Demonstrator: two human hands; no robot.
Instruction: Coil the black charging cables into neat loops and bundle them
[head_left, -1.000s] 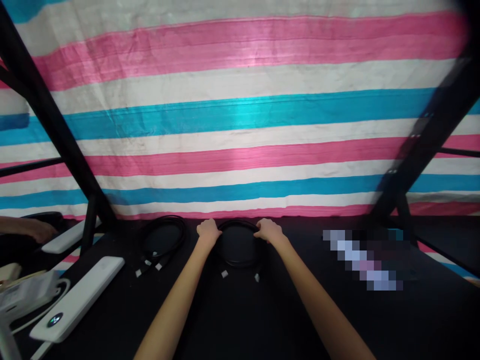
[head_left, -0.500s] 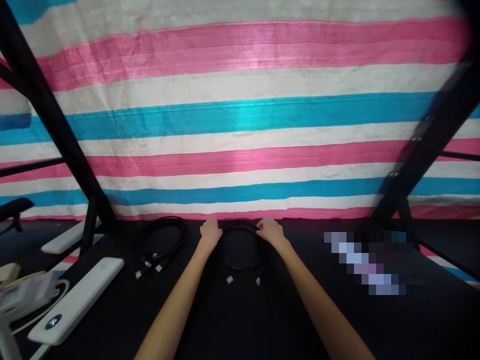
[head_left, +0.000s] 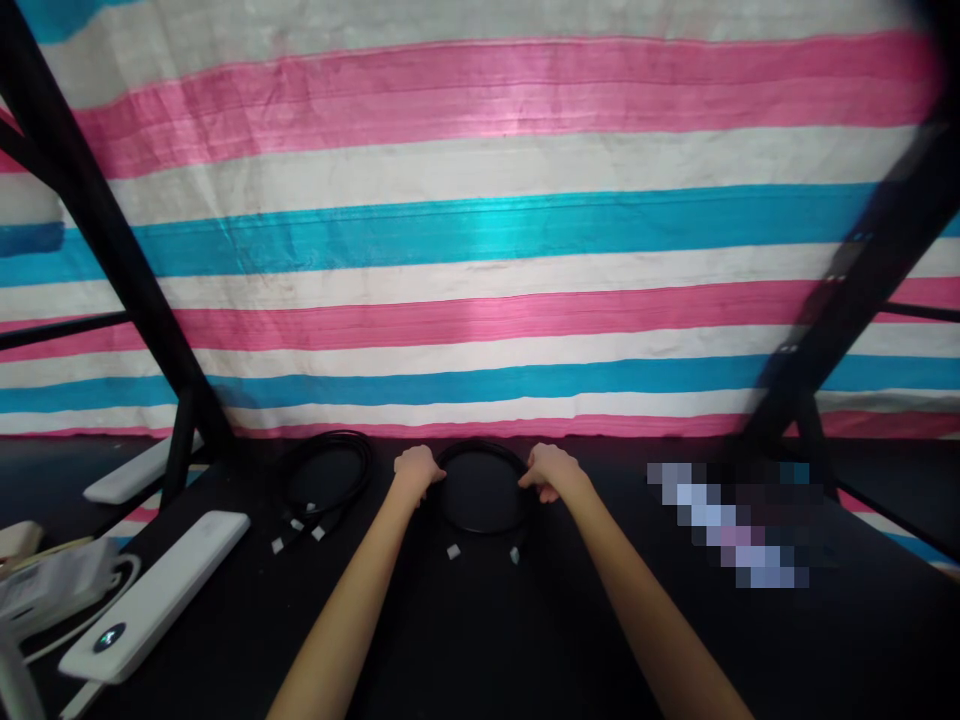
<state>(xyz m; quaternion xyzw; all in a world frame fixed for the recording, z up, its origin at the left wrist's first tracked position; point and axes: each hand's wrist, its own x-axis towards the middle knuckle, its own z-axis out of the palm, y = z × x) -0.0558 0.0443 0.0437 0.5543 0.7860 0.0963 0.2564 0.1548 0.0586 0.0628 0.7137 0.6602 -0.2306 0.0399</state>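
A black cable (head_left: 480,531) lies coiled in a ring on the black table, its two pale connectors (head_left: 453,551) pointing toward me. My left hand (head_left: 417,472) is at the ring's left side, fingers closed on the cable. On the opposite side my right hand (head_left: 553,472) pinches the ring's right edge, its other fingers curled under. Both hands rest low, near the table surface. To the left is a second coiled black cable (head_left: 366,470) with several light connectors (head_left: 318,534), untouched by either hand.
A white power bank (head_left: 161,600) and a white adapter with a cord (head_left: 67,585) lie at left. Another white slab (head_left: 135,475) sits behind a black frame post (head_left: 124,270). A pixelated object (head_left: 724,525) lies at right. Striped sheeting (head_left: 480,230) hangs behind.
My hands have moved slightly apart and a little toward me along the ring's sides. The ring looks a bit wider, and its connectors have shifted slightly.
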